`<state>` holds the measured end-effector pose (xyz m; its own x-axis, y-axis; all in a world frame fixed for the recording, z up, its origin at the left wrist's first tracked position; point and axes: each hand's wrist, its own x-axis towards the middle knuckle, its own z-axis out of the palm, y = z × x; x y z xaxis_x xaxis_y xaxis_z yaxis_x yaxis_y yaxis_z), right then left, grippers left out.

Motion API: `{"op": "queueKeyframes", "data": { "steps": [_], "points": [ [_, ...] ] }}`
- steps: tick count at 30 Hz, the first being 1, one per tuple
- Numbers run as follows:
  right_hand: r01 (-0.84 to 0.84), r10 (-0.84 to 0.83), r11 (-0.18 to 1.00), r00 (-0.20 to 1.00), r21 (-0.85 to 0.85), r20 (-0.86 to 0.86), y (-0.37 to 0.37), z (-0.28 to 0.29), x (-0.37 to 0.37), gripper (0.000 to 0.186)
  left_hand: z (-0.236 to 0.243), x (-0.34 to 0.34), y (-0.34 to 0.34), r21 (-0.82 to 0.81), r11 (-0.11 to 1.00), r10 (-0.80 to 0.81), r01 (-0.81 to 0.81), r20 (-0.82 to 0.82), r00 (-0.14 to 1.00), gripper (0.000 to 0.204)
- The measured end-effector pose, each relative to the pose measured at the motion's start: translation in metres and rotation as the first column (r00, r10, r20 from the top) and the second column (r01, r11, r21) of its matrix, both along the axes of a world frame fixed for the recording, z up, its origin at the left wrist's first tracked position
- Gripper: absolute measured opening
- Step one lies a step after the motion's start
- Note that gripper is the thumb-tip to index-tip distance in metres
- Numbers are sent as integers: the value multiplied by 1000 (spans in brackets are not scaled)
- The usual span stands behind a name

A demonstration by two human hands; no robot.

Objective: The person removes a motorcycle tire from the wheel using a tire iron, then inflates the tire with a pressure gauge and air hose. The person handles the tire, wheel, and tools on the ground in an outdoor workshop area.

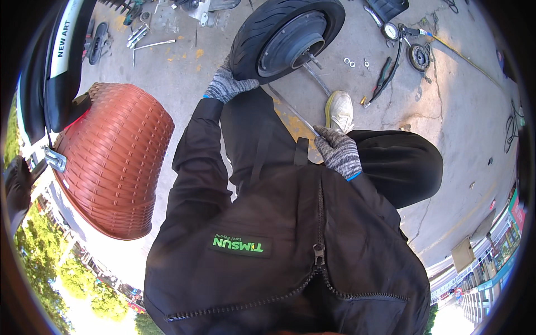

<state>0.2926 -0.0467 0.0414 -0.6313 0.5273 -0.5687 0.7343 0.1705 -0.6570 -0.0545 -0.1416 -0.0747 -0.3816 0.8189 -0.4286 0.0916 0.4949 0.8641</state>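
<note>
A black scooter wheel (267, 49) with a grey hub and a protruding axle stands tilted on the floor before my knees. My left hand (229, 84), in a grey knitted glove, grips the tyre's near left edge; its thumb lies along the rubber and the other fingers are partly hidden behind it. Closed around the near end of a long thin metal tyre lever (293, 109) is my gloved right hand (339, 152). The lever's far end points at the tyre's lower edge; whether they touch I cannot tell. A second metal bar (318, 80) runs from beneath the hub toward my shoe.
To the left is a reddish-brown woven basket (120, 156) on a vehicle. Pliers (383, 75), a round gauge (390, 30), small rings (349, 62) and a dark round part (419, 57) lie at the right. My white shoe (339, 110) is beside the wheel. An L-shaped wrench (153, 46) lies far left.
</note>
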Motion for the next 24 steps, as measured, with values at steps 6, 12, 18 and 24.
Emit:
{"op": "queueKeyframes", "data": {
  "steps": [6, 12, 18, 24],
  "points": [
    [42, -43, 997, 999, -65, -10, 4, 0, -8, 36, -32, 8, -16, 58, 996, 67, -63, -70, 995, 99],
    [-44, 42, 997, 999, 57, 21, 6, -22, 5, 36, -9, 36, -11, -33, 977, 191, -210, -298, 935, 97],
    [-55, 51, 997, 995, 48, 86, 18, -26, 2, 37, 2, 48, 4, 35, 963, 265, -268, -312, 912, 88],
    [-159, 141, 982, 976, 99, 168, 24, -29, -28, 33, -28, 39, 8, -30, 907, 420, -421, -42, 907, 84]
  ]
}}
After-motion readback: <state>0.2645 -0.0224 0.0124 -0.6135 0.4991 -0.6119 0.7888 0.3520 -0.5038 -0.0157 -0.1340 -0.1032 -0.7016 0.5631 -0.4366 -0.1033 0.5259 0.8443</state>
